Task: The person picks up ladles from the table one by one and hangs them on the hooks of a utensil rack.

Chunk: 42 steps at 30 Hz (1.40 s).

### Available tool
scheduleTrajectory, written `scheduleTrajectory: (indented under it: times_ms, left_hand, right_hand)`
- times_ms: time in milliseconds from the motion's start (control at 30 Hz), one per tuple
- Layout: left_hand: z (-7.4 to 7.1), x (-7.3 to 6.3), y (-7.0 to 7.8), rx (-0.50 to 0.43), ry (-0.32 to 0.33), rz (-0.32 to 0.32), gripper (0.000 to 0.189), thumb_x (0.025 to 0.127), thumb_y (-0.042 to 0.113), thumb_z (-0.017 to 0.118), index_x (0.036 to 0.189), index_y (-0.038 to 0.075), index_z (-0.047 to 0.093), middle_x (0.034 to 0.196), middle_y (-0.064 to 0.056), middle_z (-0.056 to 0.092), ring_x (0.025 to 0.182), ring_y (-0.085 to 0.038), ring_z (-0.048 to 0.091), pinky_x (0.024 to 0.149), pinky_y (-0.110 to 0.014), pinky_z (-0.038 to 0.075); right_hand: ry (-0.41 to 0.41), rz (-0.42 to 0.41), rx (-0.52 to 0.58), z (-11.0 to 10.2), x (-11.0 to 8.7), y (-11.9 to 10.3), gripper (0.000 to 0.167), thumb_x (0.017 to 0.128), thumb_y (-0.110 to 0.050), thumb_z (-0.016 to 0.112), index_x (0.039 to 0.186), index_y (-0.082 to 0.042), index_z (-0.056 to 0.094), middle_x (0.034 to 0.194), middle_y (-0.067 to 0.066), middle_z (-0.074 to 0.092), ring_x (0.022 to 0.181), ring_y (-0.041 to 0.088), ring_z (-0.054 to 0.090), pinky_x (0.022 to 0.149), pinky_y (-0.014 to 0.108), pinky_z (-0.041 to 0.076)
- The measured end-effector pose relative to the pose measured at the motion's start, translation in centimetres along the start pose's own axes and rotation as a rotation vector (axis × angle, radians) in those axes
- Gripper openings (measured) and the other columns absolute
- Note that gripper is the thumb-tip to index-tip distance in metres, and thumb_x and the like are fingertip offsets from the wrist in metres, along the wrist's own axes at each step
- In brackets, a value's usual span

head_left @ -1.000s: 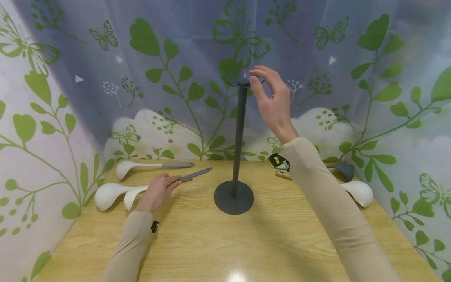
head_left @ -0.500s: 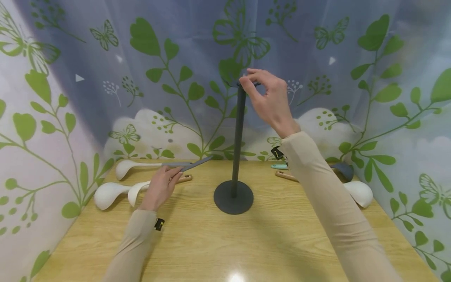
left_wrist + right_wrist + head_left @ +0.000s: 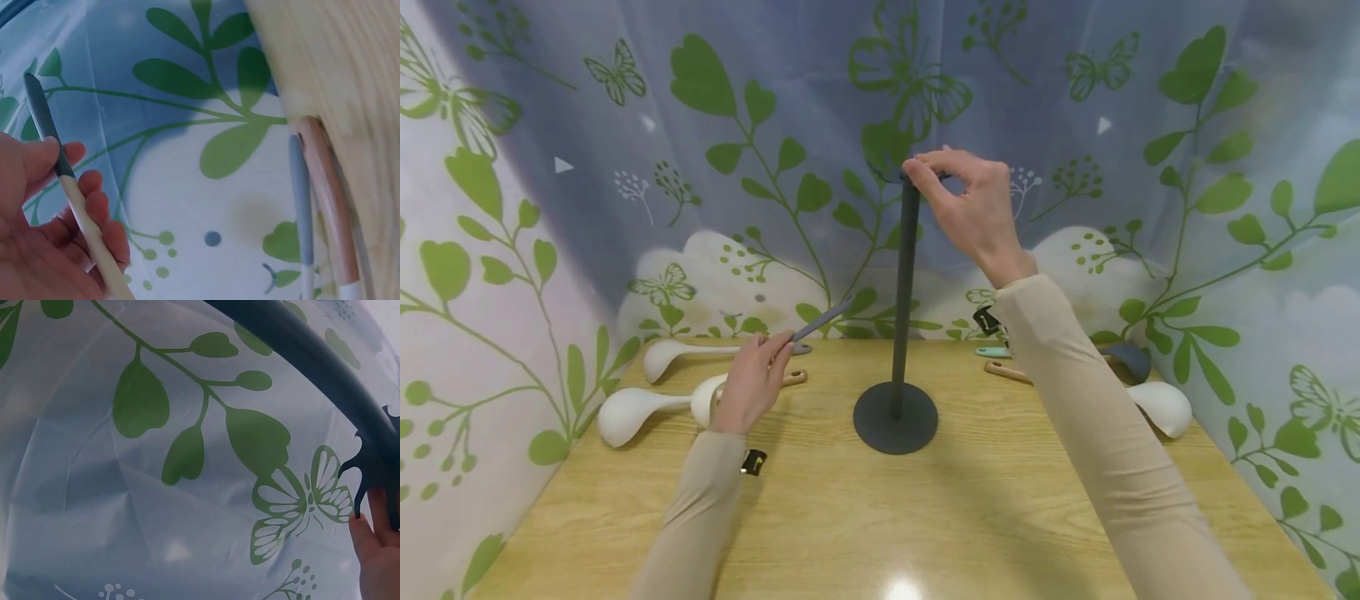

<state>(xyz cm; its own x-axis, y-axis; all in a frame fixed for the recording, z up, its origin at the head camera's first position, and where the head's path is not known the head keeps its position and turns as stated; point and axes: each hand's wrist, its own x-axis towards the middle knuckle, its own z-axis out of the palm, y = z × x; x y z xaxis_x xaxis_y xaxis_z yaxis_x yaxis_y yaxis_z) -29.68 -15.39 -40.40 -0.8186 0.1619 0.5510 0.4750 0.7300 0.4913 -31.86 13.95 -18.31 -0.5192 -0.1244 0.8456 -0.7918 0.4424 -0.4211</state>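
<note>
My left hand grips a ladle by its grey-ended handle, raised at a slant over the table. In the left wrist view, the thumb and fingers of the left hand wrap the handle where grey meets cream; the ladle's bowl is out of that view. A dark utensil stand with a round base rises mid-table. At its top, my right hand pinches the hook ring. In the right wrist view, the right hand's fingertips touch the dark curved hooks.
To the left lie a white ladle with a grey handle and a white ladle near a brown handle end. On the right are a dark ladle, a white ladle, a teal handle and a brown handle.
My left hand has moved slightly right and the ladle's handle end has tilted upward. My right hand has come leftward onto the stand's top, its fingers closing in on the hook ring.
</note>
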Motion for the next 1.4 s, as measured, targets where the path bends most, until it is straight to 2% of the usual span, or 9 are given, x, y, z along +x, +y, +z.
scheduleTrajectory:
  times_ms: [133,333,433,600,800,967,1100,1200,1400]
  left_hand:
    - [-0.4,0.7,0.9,0.009,0.009,0.004,0.034,0.104,0.023,0.05,0.129,0.004,0.063,0.091,-0.014,0.062,0.074,-0.026,0.049,0.065,-0.036,0.04]
    - [-1.2,1.9,1.9,0.023,-0.011,0.006,0.036,0.105,0.025,0.048,0.131,0.004,0.062,0.104,-0.017,0.066,0.083,-0.03,0.058,0.071,-0.044,0.047]
    - [-1.5,2.5,2.5,0.032,-0.001,0.021,0.035,0.105,0.024,0.047,0.13,0.005,0.062,0.101,-0.017,0.066,0.08,-0.029,0.057,0.07,-0.043,0.047]
    - [-1.8,3.8,3.5,0.016,0.053,0.071,0.032,0.104,0.02,0.05,0.128,0.004,0.064,0.089,-0.014,0.062,0.071,-0.025,0.049,0.063,-0.036,0.04]
    - [-1.9,4.9,4.7,-0.078,0.141,0.114,0.032,0.104,0.02,0.05,0.126,0.002,0.065,0.088,-0.015,0.063,0.067,-0.023,0.046,0.061,-0.033,0.036]
    - [-2.2,6.0,5.9,-0.117,0.186,0.135,0.033,0.104,0.019,0.05,0.128,0.0,0.064,0.095,-0.018,0.066,0.068,-0.026,0.053,0.062,-0.036,0.043]
    - [-2.7,6.9,7.0,-0.12,0.191,0.133,0.035,0.105,0.02,0.048,0.131,0.0,0.061,0.1,-0.018,0.068,0.081,-0.03,0.062,0.072,-0.041,0.05]
    - [-3.2,7.6,7.8,-0.13,0.191,0.125,0.037,0.105,0.022,0.047,0.132,0.001,0.061,0.1,-0.018,0.067,0.079,-0.029,0.06,0.07,-0.04,0.048]
    - [-3.9,9.1,9.1,-0.11,0.202,0.136,0.036,0.105,0.022,0.047,0.13,0.001,0.062,0.092,-0.017,0.066,0.066,-0.025,0.049,0.06,-0.033,0.036]
  right_hand:
    - [0.02,-0.024,0.014,0.1,0.0,0.1,0.016,0.091,-0.015,0.071,0.089,-0.001,0.078,0.098,0.015,0.075,0.098,0.025,0.07,0.11,0.019,0.037]
    - [0.042,-0.103,0.014,0.2,-0.1,0.2,0.016,0.091,-0.018,0.072,0.088,-0.004,0.079,0.094,0.013,0.076,0.091,0.024,0.071,0.109,0.021,0.04]
    - [0.042,-0.121,-0.001,0.2,-0.2,0.3,0.015,0.09,-0.018,0.072,0.089,-0.005,0.079,0.094,0.013,0.076,0.091,0.024,0.071,0.109,0.021,0.04]
    - [0.038,-0.124,-0.008,0.1,-0.2,0.2,0.012,0.09,-0.016,0.073,0.09,-0.005,0.079,0.094,0.012,0.076,0.093,0.024,0.071,0.11,0.021,0.038]
    - [0.052,-0.14,-0.018,0.2,-0.3,0.4,0.016,0.091,-0.019,0.071,0.09,-0.005,0.079,0.093,0.013,0.076,0.088,0.024,0.071,0.109,0.022,0.039]
    - [0.06,-0.157,-0.024,0.3,-0.3,0.5,0.014,0.091,-0.016,0.072,0.089,-0.004,0.079,0.091,0.014,0.076,0.087,0.026,0.071,0.109,0.021,0.039]
    - [0.053,-0.164,-0.043,0.4,-0.3,0.5,0.016,0.091,-0.018,0.071,0.09,-0.004,0.078,0.091,0.014,0.076,0.086,0.025,0.071,0.109,0.022,0.039]
    - [0.038,-0.143,-0.023,0.3,-0.3,0.5,0.015,0.09,-0.018,0.073,0.09,-0.004,0.078,0.091,0.014,0.076,0.087,0.025,0.071,0.11,0.022,0.039]
    - [0.005,-0.119,0.011,-0.1,-0.1,0.4,0.013,0.089,-0.018,0.075,0.091,-0.006,0.079,0.091,0.012,0.076,0.086,0.023,0.071,0.11,0.02,0.038]
